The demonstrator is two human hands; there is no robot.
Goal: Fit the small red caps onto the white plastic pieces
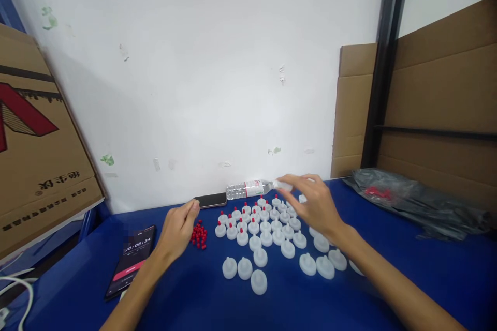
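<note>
My left hand (179, 228) is closed beside a small pile of red tips (199, 235); anything inside its curled fingers is hidden. My right hand (312, 204) is raised over the far side of the group, pinching a white nozzle cap (284, 186), slightly blurred, near the neck of the bottle. Several translucent white nozzle caps (259, 282) stand in loose rows on the blue table. Those at the back left carry red tips on their nozzles, such as one capped piece (243, 237); the front ones have bare nozzles. My right hand and forearm hide some of the caps.
A clear water bottle (245, 189) lies along the wall, beside a dark phone (210, 200). Another phone (132, 258) showing a timer lies at left. Cardboard (46, 150) stands on the left, and a grey plastic bag (419, 209) lies at right on the blue table (194, 289).
</note>
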